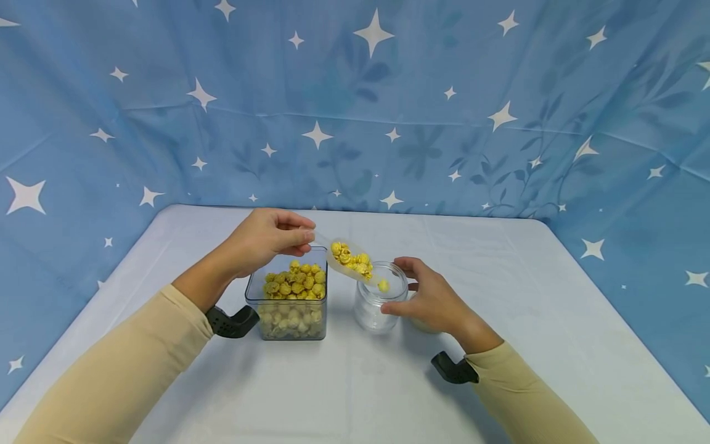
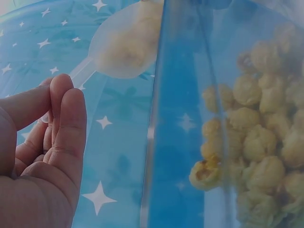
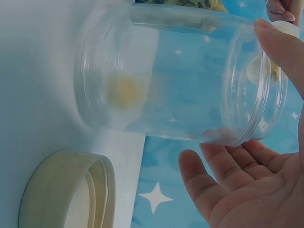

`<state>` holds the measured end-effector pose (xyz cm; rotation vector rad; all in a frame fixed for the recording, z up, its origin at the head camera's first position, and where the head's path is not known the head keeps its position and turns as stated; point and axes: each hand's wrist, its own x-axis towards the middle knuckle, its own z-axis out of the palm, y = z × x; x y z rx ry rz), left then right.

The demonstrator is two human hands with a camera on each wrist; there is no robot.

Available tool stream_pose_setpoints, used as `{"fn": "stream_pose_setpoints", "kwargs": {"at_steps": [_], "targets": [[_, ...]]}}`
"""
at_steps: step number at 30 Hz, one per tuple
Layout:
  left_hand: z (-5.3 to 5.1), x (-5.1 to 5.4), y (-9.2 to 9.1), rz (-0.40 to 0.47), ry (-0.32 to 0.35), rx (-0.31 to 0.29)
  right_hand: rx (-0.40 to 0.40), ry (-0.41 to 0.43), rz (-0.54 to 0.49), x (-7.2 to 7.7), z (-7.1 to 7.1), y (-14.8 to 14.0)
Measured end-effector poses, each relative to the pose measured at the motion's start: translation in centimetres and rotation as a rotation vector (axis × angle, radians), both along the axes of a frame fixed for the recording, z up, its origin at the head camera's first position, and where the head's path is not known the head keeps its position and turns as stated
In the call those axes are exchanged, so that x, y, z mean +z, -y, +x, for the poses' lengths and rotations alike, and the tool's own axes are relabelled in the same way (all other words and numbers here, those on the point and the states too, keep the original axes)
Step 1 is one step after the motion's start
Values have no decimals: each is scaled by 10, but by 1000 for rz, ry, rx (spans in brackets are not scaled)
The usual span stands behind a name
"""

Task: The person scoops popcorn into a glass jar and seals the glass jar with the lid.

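Note:
My left hand [image 1: 272, 237] pinches the handle of a translucent scoop [image 2: 123, 52] between thumb and fingertips. Yellow popcorn [image 1: 346, 256] fills the scoop, whose tip slopes down over the mouth of a clear jar [image 1: 371, 311]. One popcorn piece [image 1: 383, 285] is at the jar's mouth, and the right wrist view shows a blurred yellow piece [image 3: 124, 91] low inside the jar. With thumb and fingers around the jar's neck, my right hand [image 1: 435, 299] holds it upright on the table. Left of the jar stands a clear square container [image 1: 293, 320] with popcorn.
A cream-coloured lid [image 3: 61, 190] lies on the table right of the jar, mostly hidden by my right hand in the head view. White cloth covers the table [image 1: 310, 394]. Behind it hangs a blue curtain [image 1: 333, 74] with white stars.

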<state>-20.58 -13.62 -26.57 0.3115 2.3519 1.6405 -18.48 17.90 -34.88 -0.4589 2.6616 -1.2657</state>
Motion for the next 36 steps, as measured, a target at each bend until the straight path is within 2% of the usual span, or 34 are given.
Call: {"fn": "stream_pose_setpoints", "kwargs": {"at_steps": [12,24,36], "targets": [[-1,0,-4,27,7,-1,-4,5,-7,0,1,1],[1,1,-3,-2,-9,12,-4,12,-11,1,2,2],[0,-2,-2,-4,-20,-2,18,-26,-27,0,2,-1]]}}
